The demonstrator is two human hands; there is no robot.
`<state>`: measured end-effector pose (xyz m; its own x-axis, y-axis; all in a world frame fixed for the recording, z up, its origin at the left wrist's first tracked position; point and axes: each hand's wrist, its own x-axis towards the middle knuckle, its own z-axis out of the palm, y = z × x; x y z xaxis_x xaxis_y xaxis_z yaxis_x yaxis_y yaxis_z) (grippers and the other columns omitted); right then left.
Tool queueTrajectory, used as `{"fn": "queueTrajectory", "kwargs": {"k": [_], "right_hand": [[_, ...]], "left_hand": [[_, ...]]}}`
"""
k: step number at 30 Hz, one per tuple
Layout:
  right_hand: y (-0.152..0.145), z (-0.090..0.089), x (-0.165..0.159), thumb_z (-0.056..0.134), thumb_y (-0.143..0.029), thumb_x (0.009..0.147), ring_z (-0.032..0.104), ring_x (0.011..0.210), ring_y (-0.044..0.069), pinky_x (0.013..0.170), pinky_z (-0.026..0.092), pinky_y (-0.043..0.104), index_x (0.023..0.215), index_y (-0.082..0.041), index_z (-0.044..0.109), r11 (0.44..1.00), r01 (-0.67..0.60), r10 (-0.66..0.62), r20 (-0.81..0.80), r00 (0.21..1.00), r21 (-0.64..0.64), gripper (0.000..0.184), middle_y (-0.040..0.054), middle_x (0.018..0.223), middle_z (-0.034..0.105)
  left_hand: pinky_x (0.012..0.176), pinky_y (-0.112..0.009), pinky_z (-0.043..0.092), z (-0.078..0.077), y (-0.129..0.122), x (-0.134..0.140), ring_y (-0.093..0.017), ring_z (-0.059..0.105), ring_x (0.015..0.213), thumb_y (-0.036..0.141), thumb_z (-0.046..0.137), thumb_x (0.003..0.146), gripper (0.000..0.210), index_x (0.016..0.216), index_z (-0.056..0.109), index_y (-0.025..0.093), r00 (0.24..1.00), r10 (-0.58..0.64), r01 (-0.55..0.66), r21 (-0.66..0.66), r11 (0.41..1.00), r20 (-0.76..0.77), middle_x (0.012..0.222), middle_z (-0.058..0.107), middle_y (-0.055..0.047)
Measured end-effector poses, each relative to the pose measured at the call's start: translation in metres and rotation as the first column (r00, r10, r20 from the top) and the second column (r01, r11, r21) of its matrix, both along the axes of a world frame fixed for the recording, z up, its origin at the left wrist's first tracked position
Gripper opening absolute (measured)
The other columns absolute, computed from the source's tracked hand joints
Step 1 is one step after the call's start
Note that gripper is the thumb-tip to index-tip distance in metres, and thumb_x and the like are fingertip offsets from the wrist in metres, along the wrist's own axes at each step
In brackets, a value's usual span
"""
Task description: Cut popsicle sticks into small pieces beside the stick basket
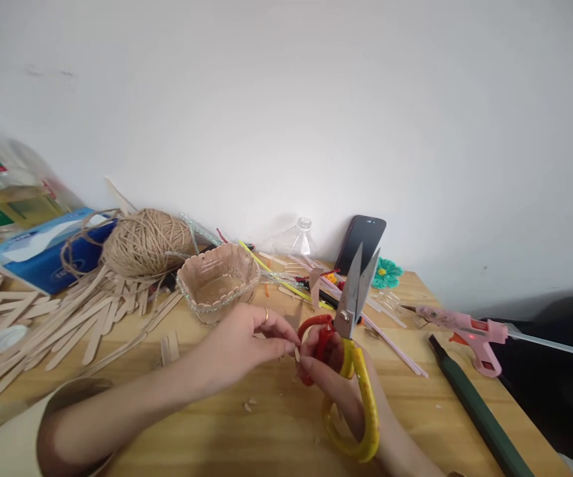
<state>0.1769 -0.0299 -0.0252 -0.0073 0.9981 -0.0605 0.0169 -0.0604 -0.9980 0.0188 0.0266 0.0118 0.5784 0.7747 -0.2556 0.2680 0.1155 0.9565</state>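
Observation:
My right hand (333, 371) has its fingers through the handles of the scissors (348, 318), one handle red and the other yellow. The blades point up and stand slightly apart. Thumb and fingertips of my left hand (256, 338), with a ring on one finger, are pinched together against the right fingertips. Between them is a small pale wooden piece (297, 355), mostly covered by the fingers. Just behind my left hand sits a small basket (201, 308) with scalloped wooden sides and a glittery cord around it. Small wood scraps (250, 404) lie on the table below the hands.
Many craft sticks (77, 324) spread over the left, beside a twine ball (147, 242) and a blue tissue pack (42, 258). A phone (363, 235) leans on the wall. To the right lie a pink glue gun (479, 334) and a dark green tool (475, 404) near the table edge.

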Motion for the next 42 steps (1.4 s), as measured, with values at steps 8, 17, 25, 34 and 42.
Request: {"fn": "queueTrajectory", "kwargs": {"k": [8,17,25,34,42], "right_hand": [[0.000,-0.005,0.000,0.059,-0.016,0.067,0.045,0.056,0.012,0.054,0.035,0.026,0.064,-0.020,0.048,0.999,0.011,-0.010,-0.018,1.000,0.037,0.012,-0.0039,0.061,0.049],[0.002,0.000,-0.002,0.059,-0.019,0.063,0.041,0.052,0.011,0.049,0.034,0.025,0.065,-0.020,0.047,0.999,0.026,-0.025,-0.052,0.998,0.028,0.012,-0.0040,0.062,0.046],[0.000,-0.009,0.000,0.058,-0.016,0.067,0.040,0.055,0.012,0.052,0.032,0.026,0.068,-0.020,0.049,0.999,-0.003,0.004,-0.038,0.999,0.040,0.011,-0.0039,0.065,0.046],[0.005,0.003,-0.003,0.061,-0.022,0.062,0.042,0.057,0.013,0.052,0.034,0.027,0.062,-0.021,0.048,0.997,0.062,-0.063,0.022,0.998,0.041,0.013,-0.0038,0.060,0.046],[0.005,0.000,-0.002,0.063,-0.025,0.064,0.045,0.053,0.013,0.050,0.036,0.026,0.069,-0.021,0.049,0.999,0.045,-0.045,-0.027,0.999,-0.003,0.016,-0.0028,0.062,0.050]], "left_hand": [[0.071,-0.026,0.044,0.000,0.000,0.002,-0.015,0.060,0.073,0.022,0.066,0.067,0.009,0.074,0.068,0.016,0.999,-0.003,0.006,-0.068,0.998,0.050,0.073,0.068,0.000],[0.060,-0.024,0.043,-0.003,0.005,-0.001,-0.010,0.053,0.055,0.020,0.068,0.063,0.008,0.068,0.066,0.015,0.987,0.050,-0.013,-0.235,0.972,0.151,0.060,0.063,0.002],[0.067,-0.025,0.043,0.001,0.002,0.002,-0.013,0.058,0.068,0.014,0.063,0.062,0.010,0.070,0.068,0.017,0.995,0.053,-0.042,-0.132,0.990,0.085,0.068,0.067,0.002],[0.062,-0.025,0.041,0.000,-0.001,0.004,-0.012,0.055,0.062,0.013,0.066,0.054,0.022,0.075,0.059,0.016,0.997,0.053,-0.042,-0.203,0.978,0.053,0.061,0.060,0.004],[0.060,-0.024,0.044,-0.004,0.004,0.000,-0.011,0.054,0.060,0.022,0.060,0.066,0.007,0.070,0.059,0.015,0.994,0.009,0.016,-0.228,0.974,0.107,0.065,0.061,0.001]]}}
